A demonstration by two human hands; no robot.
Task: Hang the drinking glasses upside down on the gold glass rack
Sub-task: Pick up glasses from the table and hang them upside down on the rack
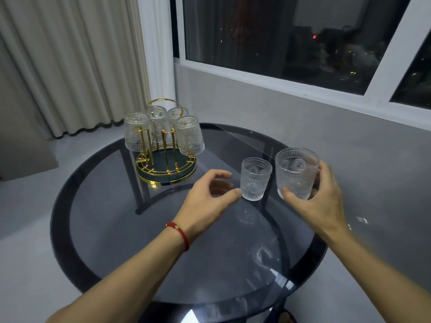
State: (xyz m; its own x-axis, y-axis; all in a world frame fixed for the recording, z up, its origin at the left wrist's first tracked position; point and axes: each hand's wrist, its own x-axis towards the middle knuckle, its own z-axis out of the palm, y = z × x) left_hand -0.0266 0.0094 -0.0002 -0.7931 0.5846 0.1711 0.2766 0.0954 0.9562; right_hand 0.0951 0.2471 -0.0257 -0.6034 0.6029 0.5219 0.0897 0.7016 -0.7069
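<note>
The gold glass rack [166,170] stands on the far left part of the round table, with several embossed clear glasses hung upside down on its prongs, the nearest one [190,135] at front right. One upright glass [255,179] stands on the table right of the rack. My left hand [211,198] is beside it, fingers apart, thumb tip touching its base. My right hand [316,201] holds a second upright glass [296,172] lifted above the table.
The smoked-glass round table [163,264] has a dark rim and dark legs showing through it. A grey wall and a window [279,31] lie behind, a curtain [70,66] at back left. A red cord bracelet [180,231] is on my left wrist.
</note>
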